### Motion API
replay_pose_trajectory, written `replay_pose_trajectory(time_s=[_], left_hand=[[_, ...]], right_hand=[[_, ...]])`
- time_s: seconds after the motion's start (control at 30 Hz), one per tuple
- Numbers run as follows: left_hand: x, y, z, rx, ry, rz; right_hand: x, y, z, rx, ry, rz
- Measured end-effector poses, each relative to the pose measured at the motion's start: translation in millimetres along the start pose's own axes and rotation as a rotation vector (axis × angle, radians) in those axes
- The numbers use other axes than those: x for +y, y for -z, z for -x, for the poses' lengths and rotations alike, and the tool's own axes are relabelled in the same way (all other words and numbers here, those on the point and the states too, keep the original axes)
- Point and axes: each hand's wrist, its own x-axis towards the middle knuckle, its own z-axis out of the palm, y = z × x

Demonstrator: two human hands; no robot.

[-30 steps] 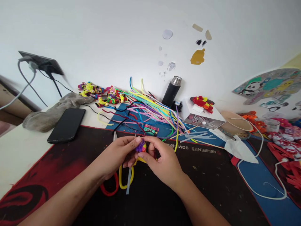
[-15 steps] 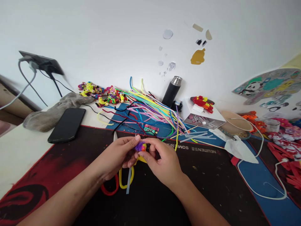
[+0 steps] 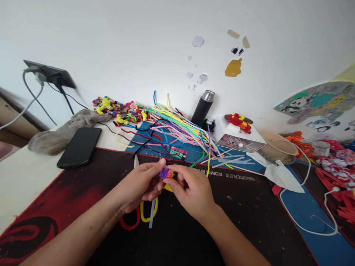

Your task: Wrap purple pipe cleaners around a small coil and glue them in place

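Note:
Between my two hands is a small coiled pipe-cleaner piece [image 3: 165, 173], purple on the left with orange and yellow on the right. My left hand [image 3: 145, 179] pinches its purple side with thumb and fingers. On the orange and yellow end, my right hand [image 3: 190, 186] closes its thumb and index finger. Below them on the dark mat [image 3: 166, 236] lie scissors with a red handle loop [image 3: 130, 226] and a yellow handle loop [image 3: 142, 212]; the blades are partly hidden by my left hand. A translucent strip [image 3: 151, 216] lies across the yellow loop.
Behind my hands lies a heap of loose pipe cleaners [image 3: 180, 127]. A black thermos [image 3: 203, 108] stands by the wall, left of a white box [image 3: 244, 138]. A phone [image 3: 79, 147] rests at left, near small pipe-cleaner figures [image 3: 108, 105]. Translucent sticks [image 3: 234, 160] lie to the right.
The pipe-cleaner piece has turned slightly between my fingers, so its orange end shows a little more. Both hands stay in nearly the same place.

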Motion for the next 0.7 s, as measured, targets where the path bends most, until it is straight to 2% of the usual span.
replay_pose_trajectory(time_s=[0.2, 0.7], left_hand=[[0.9, -2.0, 2.7, -0.016, 0.017, 0.007], [-2.7, 0.4, -0.2, -0.002, -0.006, -0.061]], right_hand=[[-0.1, -0.5, 0.9, 0.033, 0.007, -0.005], [-0.5, 1.8, 0.6, -0.037, 0.023, -0.005]])
